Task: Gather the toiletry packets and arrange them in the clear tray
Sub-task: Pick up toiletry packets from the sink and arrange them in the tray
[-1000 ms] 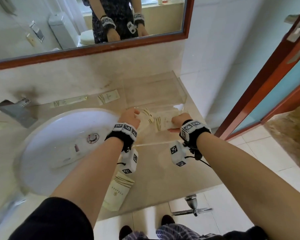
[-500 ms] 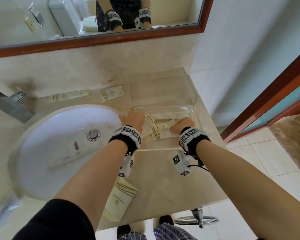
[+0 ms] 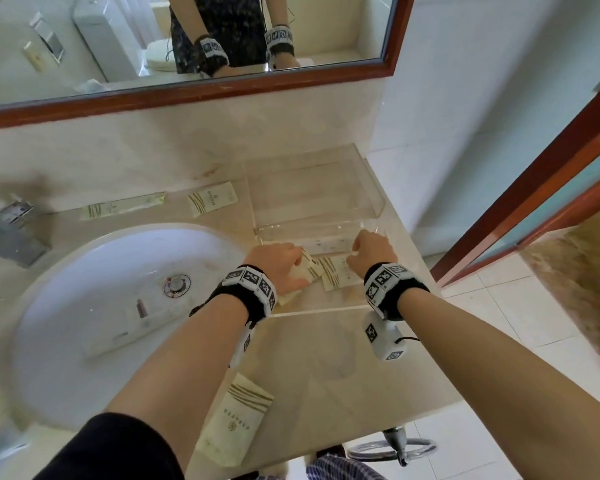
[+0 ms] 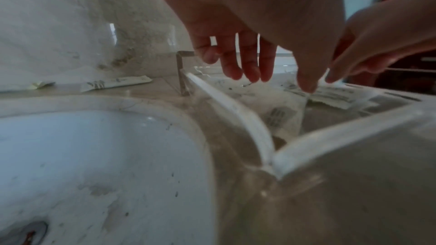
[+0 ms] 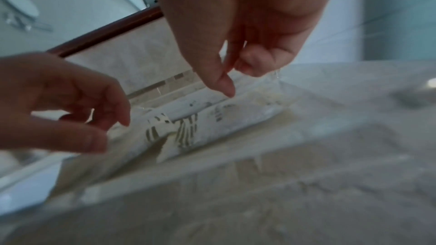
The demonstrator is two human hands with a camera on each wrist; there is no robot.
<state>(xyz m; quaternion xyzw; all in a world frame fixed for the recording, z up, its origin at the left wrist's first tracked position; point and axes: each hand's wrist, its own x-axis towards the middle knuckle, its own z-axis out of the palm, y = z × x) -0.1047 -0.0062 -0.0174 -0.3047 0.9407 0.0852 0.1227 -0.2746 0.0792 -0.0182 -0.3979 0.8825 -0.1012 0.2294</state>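
- Right now my left hand (image 3: pixel 280 264) hangs relaxed and holds nothing, while my right hand (image 3: pixel 373 252) pinches a packet's (image 3: pixel 336 273) edge inside the clear tray (image 3: pixel 373 199).
- Risk: a thin pinch slips, and the packet skews over its neighbour in the tray.

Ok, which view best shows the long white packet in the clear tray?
The right wrist view: the long white packet lies along the clear tray's far wall, below the right hand. The head view shows only a strip; the left wrist view blurs it.
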